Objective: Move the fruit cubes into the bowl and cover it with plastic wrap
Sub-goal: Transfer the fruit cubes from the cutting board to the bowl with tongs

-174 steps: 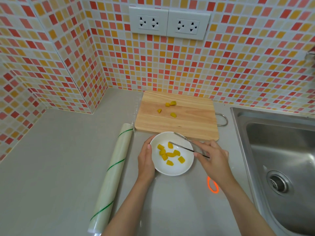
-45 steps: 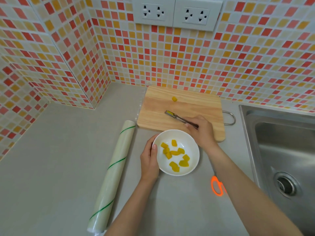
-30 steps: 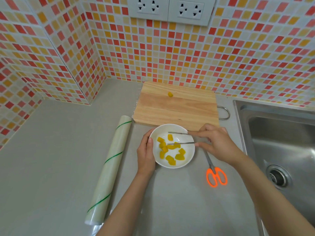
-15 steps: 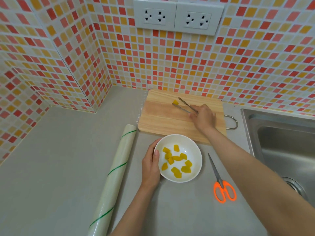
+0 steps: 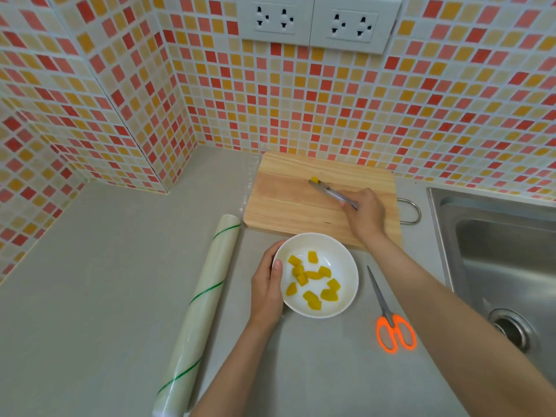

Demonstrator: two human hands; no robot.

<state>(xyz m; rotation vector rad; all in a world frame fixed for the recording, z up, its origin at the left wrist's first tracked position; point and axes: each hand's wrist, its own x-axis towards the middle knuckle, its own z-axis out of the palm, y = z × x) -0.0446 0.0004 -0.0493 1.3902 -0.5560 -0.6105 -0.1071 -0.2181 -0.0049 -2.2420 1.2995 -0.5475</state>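
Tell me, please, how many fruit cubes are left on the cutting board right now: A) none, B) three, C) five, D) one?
D: a single yellow cube lies on the cutting board, at the tips of the tongs held in the right hand.

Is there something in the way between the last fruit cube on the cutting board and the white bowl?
Nothing visible blocks it. The last fruit cube sits at the tips of the tongs held by the right hand; between it and the bowl lies only bare cutting board.
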